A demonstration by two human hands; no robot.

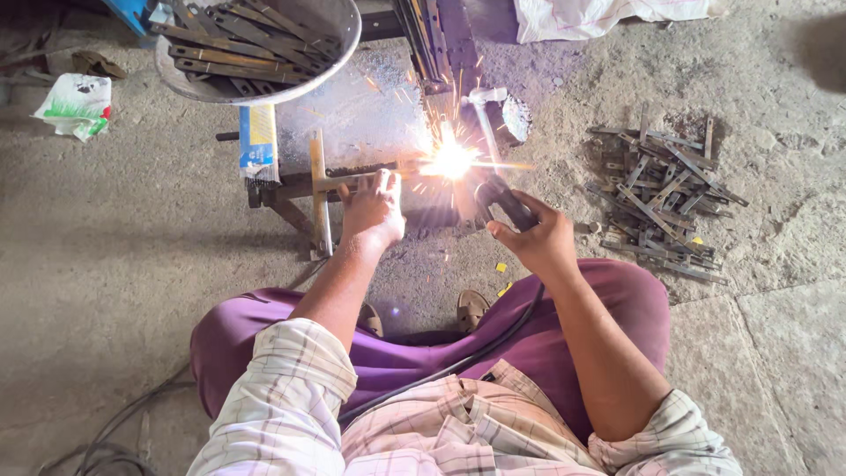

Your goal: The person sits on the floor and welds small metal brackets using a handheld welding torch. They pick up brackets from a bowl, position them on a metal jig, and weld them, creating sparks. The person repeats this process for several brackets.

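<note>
Bare floor [115,264] lies open leftward; the scrap pile [661,198] blocks right, the metal basin [256,44] ahead.
</note>
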